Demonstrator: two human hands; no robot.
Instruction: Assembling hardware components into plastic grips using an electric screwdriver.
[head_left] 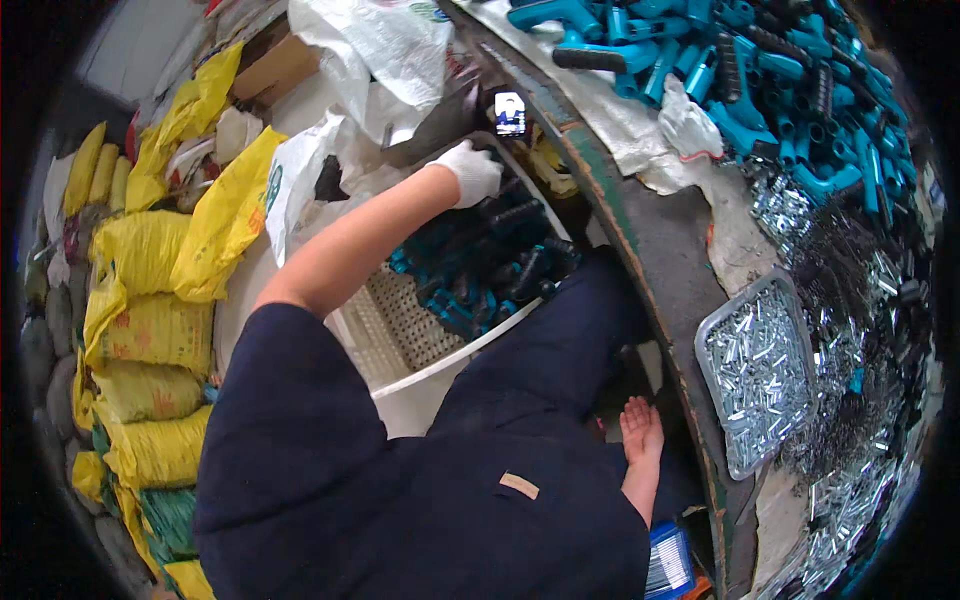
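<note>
From where I stand, the seated worker's left hand (pixel 473 175), in a white knitted glove, is at the far end of a white plastic basket (pixel 470 350) beside the legs. Its fingers point away and down, mostly hidden, so I can't tell whether they're grasping anything. Teal-and-black tool handles (pixel 480 285) lie heaped in the basket, below and to the right of that glove; its near left corner shows bare perforated floor. The bare right hand (pixel 642 430) rests palm up, fingers loosely extended and released, just beside the workbench (pixel 685 265). On the bench, a clear plastic tray (pixel 703 368) brims with small silvery metal pins (pixel 760 370), and more teal handles (pixel 740 95) are piled beyond it. Yellow woven sacks (pixel 150 335) are stacked at the left.
</note>
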